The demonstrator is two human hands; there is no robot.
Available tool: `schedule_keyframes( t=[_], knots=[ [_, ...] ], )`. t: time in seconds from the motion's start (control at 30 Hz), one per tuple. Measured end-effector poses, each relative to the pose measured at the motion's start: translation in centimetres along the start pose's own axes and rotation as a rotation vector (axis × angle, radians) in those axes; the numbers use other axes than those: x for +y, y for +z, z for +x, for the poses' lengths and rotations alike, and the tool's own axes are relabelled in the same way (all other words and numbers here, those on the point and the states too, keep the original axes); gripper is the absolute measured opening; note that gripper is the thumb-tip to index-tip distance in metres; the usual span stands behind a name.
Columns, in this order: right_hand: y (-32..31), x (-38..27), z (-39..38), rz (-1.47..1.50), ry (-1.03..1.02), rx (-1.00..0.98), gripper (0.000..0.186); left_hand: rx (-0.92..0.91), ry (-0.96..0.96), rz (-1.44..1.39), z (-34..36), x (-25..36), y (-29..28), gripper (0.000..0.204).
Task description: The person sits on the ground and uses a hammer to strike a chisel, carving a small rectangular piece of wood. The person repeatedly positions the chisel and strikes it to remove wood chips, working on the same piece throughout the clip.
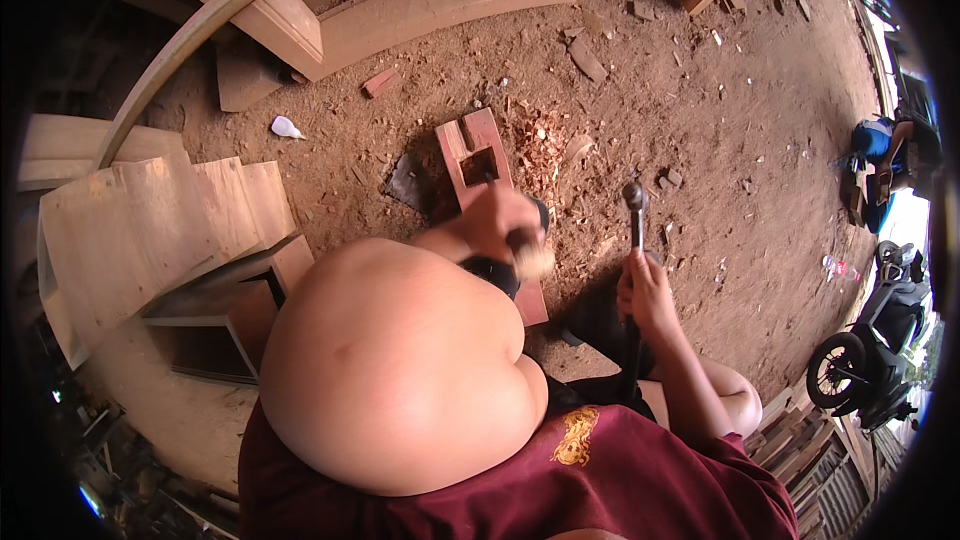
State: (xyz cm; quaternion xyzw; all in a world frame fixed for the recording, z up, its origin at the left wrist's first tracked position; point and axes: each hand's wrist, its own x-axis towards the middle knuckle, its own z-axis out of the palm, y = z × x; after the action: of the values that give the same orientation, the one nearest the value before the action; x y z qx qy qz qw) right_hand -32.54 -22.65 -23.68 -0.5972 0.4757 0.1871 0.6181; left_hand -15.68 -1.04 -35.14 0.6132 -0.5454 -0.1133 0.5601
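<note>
A reddish wooden beam (457, 146) lies lengthwise before me, with a cut rectangular opening near its far end. My left hand (497, 223), slightly blurred, is closed round a chisel (530, 253) with a pale-ended handle, whose dark blade appears to point into that opening. My right hand (646, 295) grips a hammer (635, 198) by its shaft, head upward, to the right of the beam. Pale shavings (540, 145) are heaped beside the opening. A dark flat piece (408, 183) lies left of the beam. My bare belly hides part of my left forearm.
Plywood pieces (165, 225) and a box (205, 345) stand at left. Wooden frames (440, 2) run along the top. A white bottle (285, 127) and offcuts lie on the dirt floor (760, 160). A motorbike (865, 335) and a blue object (872, 138) are at right.
</note>
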Motion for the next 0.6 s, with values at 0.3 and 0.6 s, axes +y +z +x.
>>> schedule_keyframes(
  t=[0.3,0.6],
  knots=[
    [1.0,-15.2,-3.0,-0.055,-0.421,-0.193,0.039,0.438,-0.623,-0.744,0.8,-3.5,-7.7,0.018],
    [0.3,-24.6,-8.0,0.398,-1.011,-0.657,0.039,0.648,-0.732,-0.608,1.6,-1.9,-6.1,0.014]
  ],
)
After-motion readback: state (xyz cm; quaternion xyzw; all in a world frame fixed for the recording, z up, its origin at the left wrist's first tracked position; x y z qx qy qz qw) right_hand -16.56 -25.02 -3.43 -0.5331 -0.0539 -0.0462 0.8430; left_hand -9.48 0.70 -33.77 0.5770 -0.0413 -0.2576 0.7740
